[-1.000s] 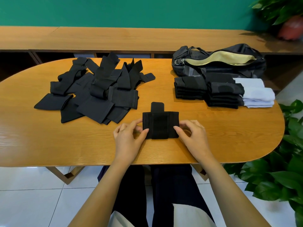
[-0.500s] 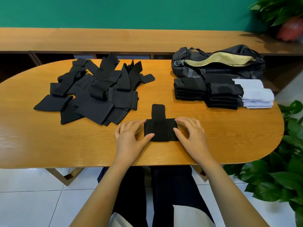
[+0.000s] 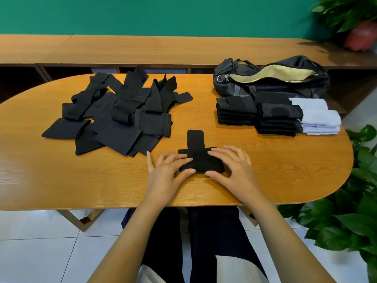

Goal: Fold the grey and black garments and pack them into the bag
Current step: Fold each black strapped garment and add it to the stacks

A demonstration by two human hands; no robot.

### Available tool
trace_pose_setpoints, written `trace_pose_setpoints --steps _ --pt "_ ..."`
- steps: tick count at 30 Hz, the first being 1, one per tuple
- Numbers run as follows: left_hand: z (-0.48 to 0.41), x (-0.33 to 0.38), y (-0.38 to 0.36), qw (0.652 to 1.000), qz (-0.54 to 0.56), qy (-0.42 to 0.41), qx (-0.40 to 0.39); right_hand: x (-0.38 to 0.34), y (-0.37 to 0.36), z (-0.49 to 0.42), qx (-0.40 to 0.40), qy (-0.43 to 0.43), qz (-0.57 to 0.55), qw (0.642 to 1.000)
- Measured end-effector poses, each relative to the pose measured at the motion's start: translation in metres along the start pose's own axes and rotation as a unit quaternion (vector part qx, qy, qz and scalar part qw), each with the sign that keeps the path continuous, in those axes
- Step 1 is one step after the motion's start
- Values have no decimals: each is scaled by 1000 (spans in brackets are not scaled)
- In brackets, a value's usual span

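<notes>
Spreading across most of the view, the oval wooden worktop carries the whole job, which I judge roughly half done. The dark bag lies at the far right, its zip open and its pale lining showing. Nothing that I can see has gone into it, so the packing looks wholly ahead. The loose pile of black garments sprawls on the far left, many pieces overlapping and unfolded; that is the greater part of the folding left. Just in front of the bag stand the black stacks of folded pieces, two side by side. The grey stack lies against their right side, folded too. No loose grey piece shows, so the grey folding seems finished. The black garment in work lies at the near middle of the worktop, apart from both pile and stacks, doubled into a thick band. The left hand grasps its left end and the right hand its right end, each with fingers laid over the top and thumb curled against the near edge. A short tab sticks out from the far edge, not yet turned in, so this fold seems near its end but not complete
</notes>
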State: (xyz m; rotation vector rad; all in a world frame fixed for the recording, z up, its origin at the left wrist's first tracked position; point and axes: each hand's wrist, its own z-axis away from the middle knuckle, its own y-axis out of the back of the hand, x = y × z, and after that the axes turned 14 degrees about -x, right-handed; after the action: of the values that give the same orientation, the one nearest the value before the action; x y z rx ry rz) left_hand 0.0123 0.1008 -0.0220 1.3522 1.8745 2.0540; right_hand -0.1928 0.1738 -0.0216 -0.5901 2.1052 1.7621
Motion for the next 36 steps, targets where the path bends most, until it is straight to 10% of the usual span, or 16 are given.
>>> trace_pose_setpoints --steps 16,36 --pt "1 -2 -2 998 48 -45 13 -1 -2 1 43 83 -33 995" --pt "0 -3 -3 987 144 9 65 3 0 2 62 -66 -99 991"
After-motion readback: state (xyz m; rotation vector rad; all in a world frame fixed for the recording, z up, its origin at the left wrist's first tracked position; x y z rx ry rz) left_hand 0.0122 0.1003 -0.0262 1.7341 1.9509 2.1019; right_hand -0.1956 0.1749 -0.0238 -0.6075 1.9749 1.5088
